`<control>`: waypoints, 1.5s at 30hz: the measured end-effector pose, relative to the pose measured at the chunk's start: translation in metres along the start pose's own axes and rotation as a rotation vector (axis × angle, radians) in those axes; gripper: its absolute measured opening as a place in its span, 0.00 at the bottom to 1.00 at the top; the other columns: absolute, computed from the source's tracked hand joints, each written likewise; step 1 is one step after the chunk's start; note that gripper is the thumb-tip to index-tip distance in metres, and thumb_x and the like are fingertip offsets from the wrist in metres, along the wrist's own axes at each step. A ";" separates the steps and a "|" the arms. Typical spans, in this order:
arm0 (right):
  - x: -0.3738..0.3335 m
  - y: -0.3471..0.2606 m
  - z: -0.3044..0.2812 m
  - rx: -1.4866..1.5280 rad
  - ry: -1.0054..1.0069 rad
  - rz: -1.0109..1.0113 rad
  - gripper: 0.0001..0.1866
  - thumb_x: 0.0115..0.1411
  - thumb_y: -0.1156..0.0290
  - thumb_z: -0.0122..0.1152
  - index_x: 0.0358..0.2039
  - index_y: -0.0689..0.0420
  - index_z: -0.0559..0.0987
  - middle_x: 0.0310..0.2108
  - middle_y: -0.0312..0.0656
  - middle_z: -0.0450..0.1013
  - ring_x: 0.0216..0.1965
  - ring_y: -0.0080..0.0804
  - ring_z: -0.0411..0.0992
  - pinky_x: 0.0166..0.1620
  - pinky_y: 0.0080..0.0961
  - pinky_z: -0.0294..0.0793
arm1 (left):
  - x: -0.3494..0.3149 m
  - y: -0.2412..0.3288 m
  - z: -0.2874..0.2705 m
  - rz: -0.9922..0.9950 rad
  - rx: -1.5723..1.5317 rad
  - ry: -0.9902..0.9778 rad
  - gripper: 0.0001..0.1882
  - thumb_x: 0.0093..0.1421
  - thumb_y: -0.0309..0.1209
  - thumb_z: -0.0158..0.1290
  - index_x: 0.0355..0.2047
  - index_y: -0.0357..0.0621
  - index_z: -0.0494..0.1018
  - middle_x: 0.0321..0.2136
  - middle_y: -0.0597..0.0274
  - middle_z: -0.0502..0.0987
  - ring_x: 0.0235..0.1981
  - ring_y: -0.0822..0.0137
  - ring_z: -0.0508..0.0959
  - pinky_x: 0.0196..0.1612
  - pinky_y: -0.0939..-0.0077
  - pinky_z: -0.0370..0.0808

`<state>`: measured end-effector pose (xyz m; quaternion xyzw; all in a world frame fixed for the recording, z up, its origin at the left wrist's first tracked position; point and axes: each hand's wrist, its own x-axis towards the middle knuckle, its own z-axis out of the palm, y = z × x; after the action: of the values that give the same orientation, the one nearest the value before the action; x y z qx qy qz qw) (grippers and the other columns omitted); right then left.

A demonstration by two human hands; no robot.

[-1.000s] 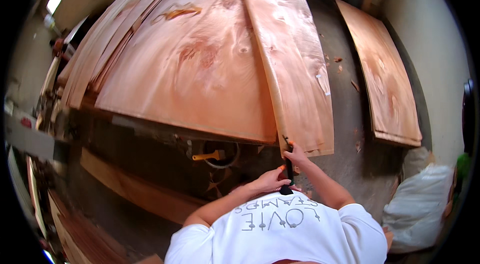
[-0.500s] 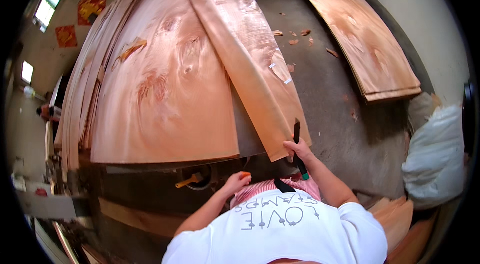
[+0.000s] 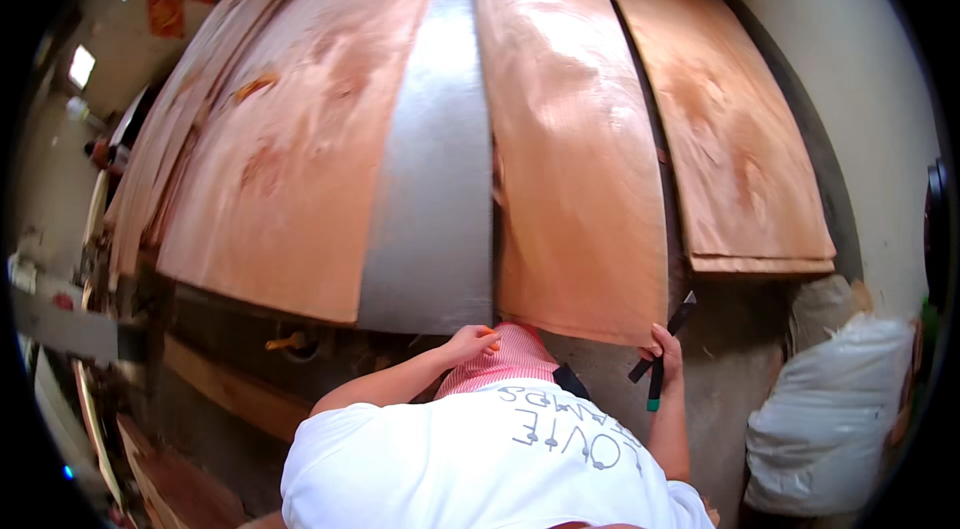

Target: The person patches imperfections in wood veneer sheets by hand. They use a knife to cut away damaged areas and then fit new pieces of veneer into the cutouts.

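Note:
A wide wood veneer sheet (image 3: 582, 179) stretches away from me in the middle right. My right hand (image 3: 664, 353) is closed at its near right corner, with a black utility knife (image 3: 678, 315) also in the grip, its blade end pointing up and away. A black, green-ended piece (image 3: 654, 397) hangs below the same hand; whether it belongs to the knife I cannot tell. Beside the sheet's near left corner, my left hand (image 3: 474, 343) is closed, a bit of orange showing at its fingertips. Left of the sheet lies a bare grey tabletop (image 3: 430, 229).
Another veneer sheet (image 3: 290, 159) covers the table's left part, with more leaning sheets (image 3: 190, 109) beyond it. A veneer stack (image 3: 750, 149) lies to the right. Near it stands a white plastic sack (image 3: 825, 419). A yellow-handled tool (image 3: 285, 342) sits below the table edge.
The narrow folded sheet now lies spread wide, moved right with my right hand. Grey tabletop shows between the sheets. My view has also shifted.

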<state>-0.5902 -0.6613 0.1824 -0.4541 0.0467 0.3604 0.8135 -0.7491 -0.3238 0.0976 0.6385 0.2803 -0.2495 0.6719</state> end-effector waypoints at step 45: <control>0.091 -0.669 -0.781 -0.387 0.433 -0.210 0.05 0.54 0.74 0.56 0.27 0.55 0.68 0.14 0.29 0.62 0.10 0.15 0.59 0.13 0.13 0.56 | 0.554 0.281 0.637 0.079 -1.307 1.067 0.02 0.54 0.20 0.47 0.29 0.39 0.69 0.28 0.59 0.73 0.25 0.65 0.75 0.25 0.76 0.75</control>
<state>0.0940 -1.4347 0.1616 -0.6693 0.1024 0.1716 0.7156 -0.1192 -0.9305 -0.0686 0.1629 0.6257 0.3214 0.6918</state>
